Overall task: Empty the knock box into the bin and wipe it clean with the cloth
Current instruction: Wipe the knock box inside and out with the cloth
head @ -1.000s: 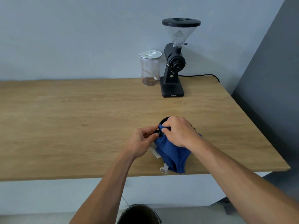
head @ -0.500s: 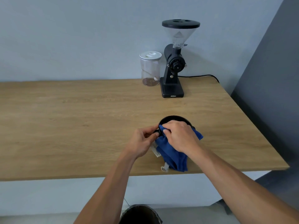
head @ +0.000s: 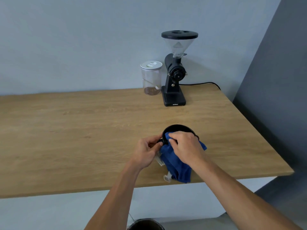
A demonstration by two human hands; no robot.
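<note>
The black round knock box (head: 178, 128) stands on the wooden table (head: 83, 130), near its front right part. My left hand (head: 147, 151) pinches the box's left rim and holds it steady. My right hand (head: 186, 147) grips the blue cloth (head: 177, 168) and presses it over the box's near rim. Most of the cloth hangs down the front of the box onto the table, with a white label at its lower end. The box's inside is mostly hidden by my right hand. The dark bin (head: 146, 224) shows at the bottom edge, on the floor below the table.
A black coffee grinder (head: 176, 75) with a clear hopper stands at the back of the table, its cable running right. Beside it on the left is a clear jar (head: 151, 78) with a white lid. A dark grey wall (head: 279, 97) borders the table's right side.
My right hand with the cloth has slid back along the near rim toward me, so more of the box's far rim shows. The left hand keeps its hold.
</note>
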